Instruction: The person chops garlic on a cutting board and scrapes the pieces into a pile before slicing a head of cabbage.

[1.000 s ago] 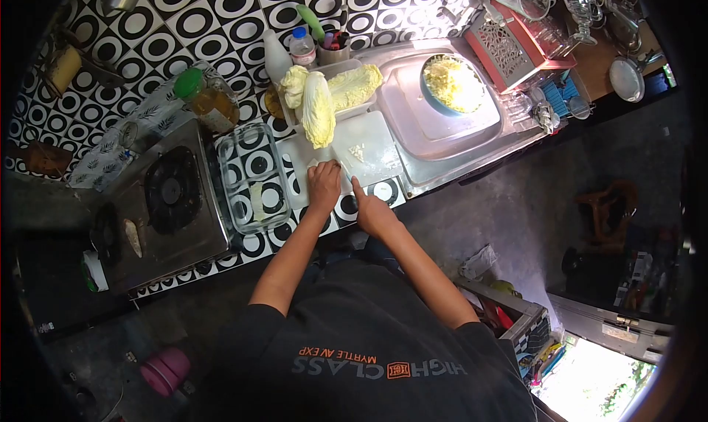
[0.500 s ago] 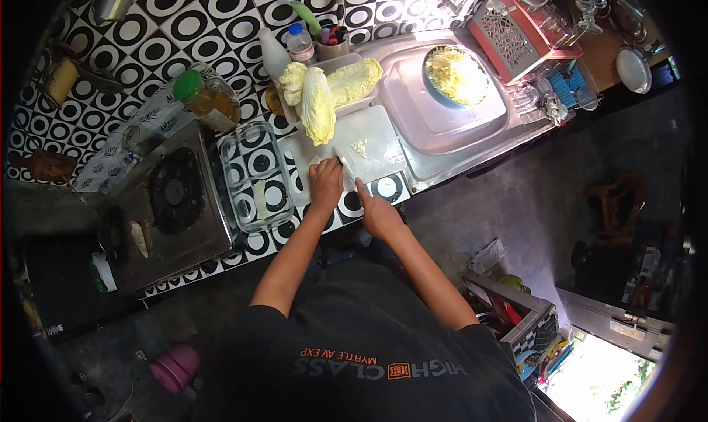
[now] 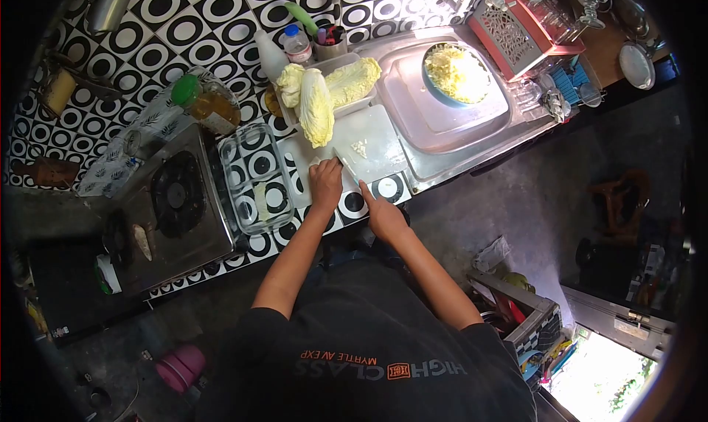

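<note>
My right hand (image 3: 385, 217) grips a knife (image 3: 348, 167), its index finger stretched along toward the blade. The blade lies over the white cutting board (image 3: 380, 127), close beside the fingertips of my left hand (image 3: 325, 182). Those fingers are curled down on the board and press on a small pale vegetable piece (image 3: 315, 161), mostly hidden under them. Small chopped white pieces (image 3: 359, 148) lie on the board beyond the blade. Past the board, napa cabbage (image 3: 317, 109) rests on a tray, with one piece hanging over its near edge.
Left of the board stands a clear glass dish (image 3: 234, 179), then a gas stove (image 3: 177, 201). A bowl of shredded cabbage (image 3: 457, 72) sits on the steel sink area (image 3: 413, 145) at right. Behind are a bottle (image 3: 297, 47), a utensil cup (image 3: 330, 47) and a green-lidded jar (image 3: 210, 109).
My right hand with the knife has shifted slightly right and toward me. My left hand stays almost in place on the board. The view has tilted slightly.
</note>
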